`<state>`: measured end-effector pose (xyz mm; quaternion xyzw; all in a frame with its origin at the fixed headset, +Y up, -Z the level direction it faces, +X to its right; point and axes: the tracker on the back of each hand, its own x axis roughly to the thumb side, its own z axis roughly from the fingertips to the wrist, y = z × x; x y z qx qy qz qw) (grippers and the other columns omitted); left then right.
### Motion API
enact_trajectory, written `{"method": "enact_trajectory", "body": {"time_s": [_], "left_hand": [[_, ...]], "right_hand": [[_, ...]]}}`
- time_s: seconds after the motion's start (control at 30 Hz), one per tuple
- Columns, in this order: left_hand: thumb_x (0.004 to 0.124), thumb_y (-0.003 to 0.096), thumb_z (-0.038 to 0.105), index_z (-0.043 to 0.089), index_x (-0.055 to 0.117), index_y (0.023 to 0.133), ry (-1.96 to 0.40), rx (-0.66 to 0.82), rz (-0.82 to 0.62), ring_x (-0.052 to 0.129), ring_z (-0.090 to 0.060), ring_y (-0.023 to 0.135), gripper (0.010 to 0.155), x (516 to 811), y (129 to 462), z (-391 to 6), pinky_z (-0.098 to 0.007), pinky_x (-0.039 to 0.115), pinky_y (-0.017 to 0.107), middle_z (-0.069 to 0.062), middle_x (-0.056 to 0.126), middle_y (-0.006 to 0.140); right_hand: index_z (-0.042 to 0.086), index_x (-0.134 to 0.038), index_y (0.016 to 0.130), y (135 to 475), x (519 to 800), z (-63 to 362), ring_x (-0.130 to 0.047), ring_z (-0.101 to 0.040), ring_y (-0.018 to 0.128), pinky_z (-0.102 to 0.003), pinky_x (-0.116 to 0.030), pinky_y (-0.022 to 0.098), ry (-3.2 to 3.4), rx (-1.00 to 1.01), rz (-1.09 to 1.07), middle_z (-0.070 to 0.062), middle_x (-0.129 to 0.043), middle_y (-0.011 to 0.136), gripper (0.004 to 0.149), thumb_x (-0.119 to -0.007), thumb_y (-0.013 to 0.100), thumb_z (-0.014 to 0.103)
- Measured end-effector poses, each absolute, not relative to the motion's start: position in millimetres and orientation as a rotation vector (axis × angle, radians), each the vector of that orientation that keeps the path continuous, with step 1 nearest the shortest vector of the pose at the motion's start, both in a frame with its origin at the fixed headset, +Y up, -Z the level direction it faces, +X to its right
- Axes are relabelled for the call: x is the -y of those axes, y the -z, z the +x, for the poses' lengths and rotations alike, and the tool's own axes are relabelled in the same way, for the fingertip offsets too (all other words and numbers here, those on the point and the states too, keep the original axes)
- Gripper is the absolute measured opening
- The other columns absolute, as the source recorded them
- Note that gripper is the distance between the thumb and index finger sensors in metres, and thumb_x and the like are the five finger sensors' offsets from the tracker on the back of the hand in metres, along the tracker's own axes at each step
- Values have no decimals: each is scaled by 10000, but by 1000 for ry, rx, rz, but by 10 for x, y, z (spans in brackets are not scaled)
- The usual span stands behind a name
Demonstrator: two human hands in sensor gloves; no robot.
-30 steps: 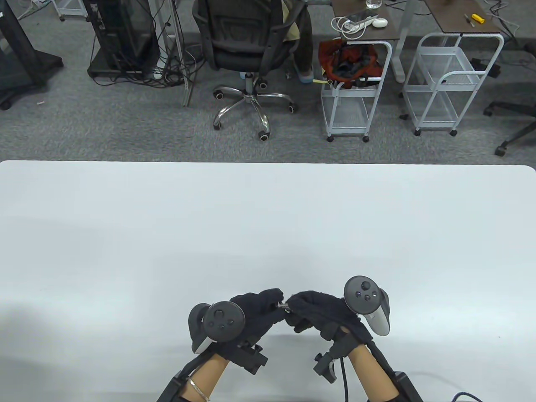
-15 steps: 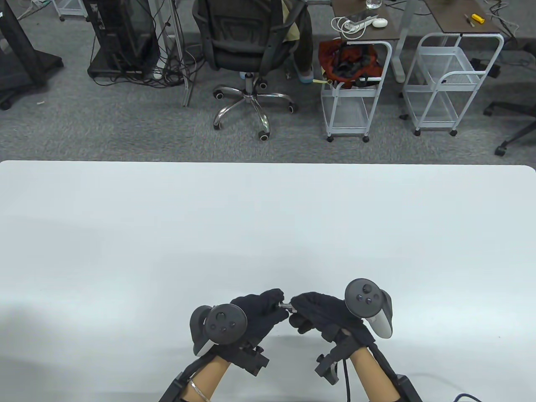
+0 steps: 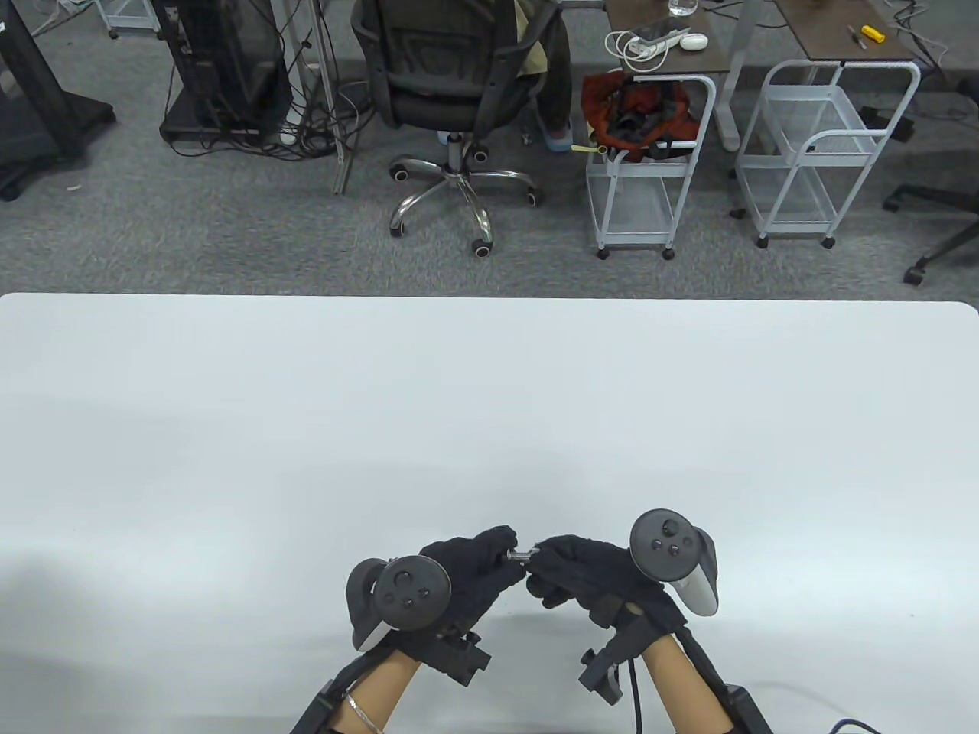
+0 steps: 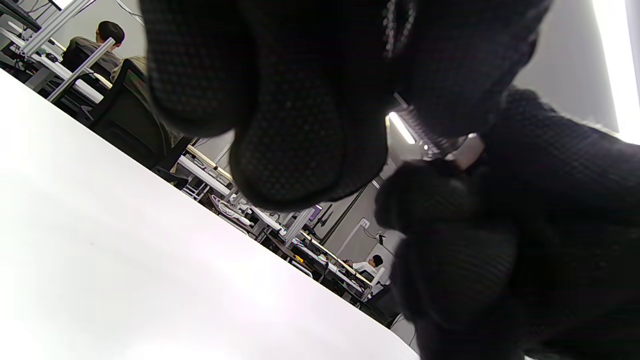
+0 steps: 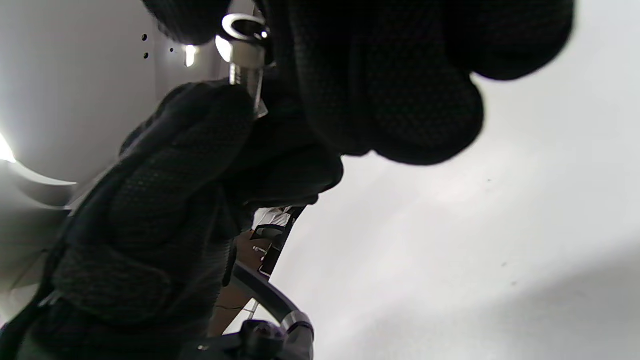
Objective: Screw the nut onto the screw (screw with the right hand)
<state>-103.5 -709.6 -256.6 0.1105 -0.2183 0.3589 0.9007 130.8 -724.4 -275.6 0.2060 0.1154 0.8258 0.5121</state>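
Observation:
Both gloved hands meet just above the white table [image 3: 489,428] near its front edge. My left hand [image 3: 501,555] pinches a silver screw [image 3: 522,556] that lies level between the hands. My right hand [image 3: 538,556] pinches the other end. In the right wrist view my right fingers [image 5: 390,90] hold a shiny nut [image 5: 243,26] on the threaded shaft [image 5: 246,80], which runs down into the left hand's fingers [image 5: 200,130]. In the left wrist view the threaded shaft [image 4: 425,137] shows between my left fingers [image 4: 310,125] and the right hand [image 4: 500,225]. The screw head is hidden.
Beyond the table's far edge stand an office chair [image 3: 451,84], two white wire carts [image 3: 650,168] [image 3: 826,145] and cabinets on grey carpet. Nothing else lies on the table top that I can see.
My right hand has shifted slightly and rolled a little at the screw's end. My left hand has stayed almost still, keeping hold of the screw.

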Motion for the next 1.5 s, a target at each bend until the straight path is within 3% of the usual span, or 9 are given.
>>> {"method": "enact_trajectory", "body": {"time_s": [0.13,0.3,0.43,0.57,0.7,0.9,1.03,1.33,1.5], "left_hand": [[843,436,454,118,912,783,-749,447,227,1131,-82,426,488,7093,2566,-1038,-298,928,403,25,1125,584],[836,440,458,120,910,786,-733,447,236,1130,-83,430,489,7089,2567,-1046,-299,926,405,29,1124,587],[837,440,456,118,911,785,-748,447,225,1129,-87,432,489,7092,2564,-1040,-303,925,406,27,1124,587],[835,442,456,119,909,787,-730,447,233,1129,-85,432,488,7088,2561,-1040,-302,925,406,27,1124,587],[835,442,456,117,909,788,-739,447,228,1129,-87,434,490,7089,2561,-1038,-303,924,407,26,1124,588],[834,442,456,119,907,790,-725,452,235,1128,-87,436,490,7083,2557,-1032,-304,924,408,27,1124,590],[834,443,454,118,908,789,-730,453,233,1129,-87,435,488,7083,2557,-1032,-304,924,407,24,1124,590],[834,443,454,118,908,789,-734,454,232,1128,-89,434,488,7083,2553,-1027,-303,923,407,24,1122,591],[835,442,454,118,908,789,-707,460,244,1128,-88,434,489,7077,2546,-1019,-304,923,407,25,1123,589]], "right_hand": [[-41,-677,982,2755,7237,1285,-949,-401,643,-561,-725,484,-1937,-313,566,-274,-852,828,574,-753,560,340],[-19,-853,802,2750,7239,1305,-1033,-327,444,-512,-787,389,-1979,-278,524,-206,-990,613,485,-678,588,381],[-43,-649,1002,2740,7221,1277,-939,-411,661,-566,-720,489,-1953,-270,566,-306,-805,874,574,-741,564,315],[-17,-834,829,2732,7228,1291,-1023,-332,476,-517,-780,401,-2018,-247,525,-233,-960,672,503,-673,589,394],[-56,-641,1009,2734,7242,1269,-933,-423,670,-573,-717,491,-1922,-268,580,-330,-786,887,598,-733,568,338],[-17,-839,826,2732,7252,1302,-1019,-347,487,-525,-776,405,-1989,-240,514,-258,-944,695,511,-645,598,397],[-36,-618,1029,2737,7255,1263,-886,-454,736,-594,-689,518,-1900,-294,593,-352,-711,946,579,-729,569,298],[-44,-636,1015,2729,7260,1247,-898,-450,719,-590,-698,507,-1918,-281,586,-370,-705,941,568,-720,576,307],[-23,-842,822,2728,7262,1280,-1005,-372,535,-540,-767,421,-1994,-243,527,-295,-904,753,521,-647,598,406]]}}
